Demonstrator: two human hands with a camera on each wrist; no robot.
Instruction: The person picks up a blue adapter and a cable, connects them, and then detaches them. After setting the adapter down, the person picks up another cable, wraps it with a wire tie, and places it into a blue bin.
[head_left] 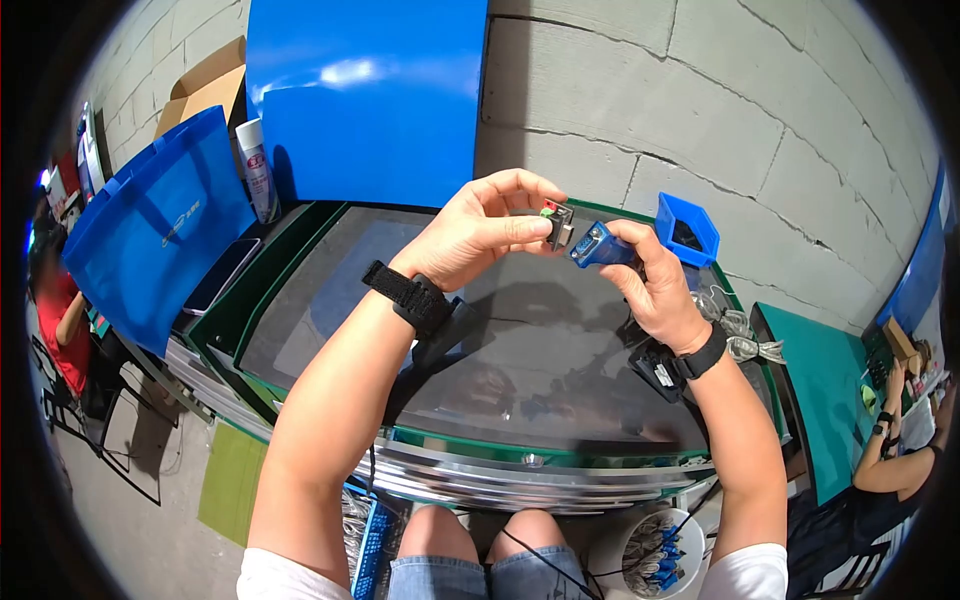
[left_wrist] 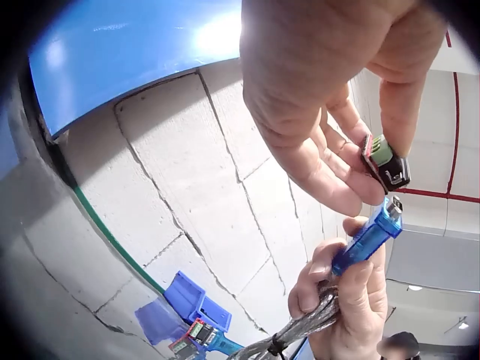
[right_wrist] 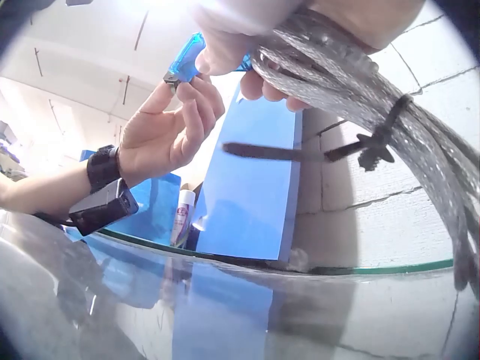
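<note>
My left hand [head_left: 478, 226] pinches a small connector board [head_left: 563, 222] between thumb and fingers. The left wrist view shows a green terminal block [left_wrist: 381, 152] on it. Facing it, my right hand [head_left: 657, 285] grips a translucent blue serial plug [head_left: 598, 246] with a metal end. A narrow gap separates plug and board in the head view. From the plug, a bundled grey cable [right_wrist: 330, 64] runs behind the right hand, bound with a black cable tie [right_wrist: 382, 135]. Both hands are raised above the dark tabletop [head_left: 540, 350].
At the table's back right stands a small blue bin [head_left: 703, 238]; cable bundles [head_left: 745, 340] lie near it. A spray can [head_left: 257, 170] and blue bag [head_left: 165, 225] are at left. Below the front edge are a white bucket [head_left: 612, 560] and blue basket [head_left: 372, 550]. Other people sit either side.
</note>
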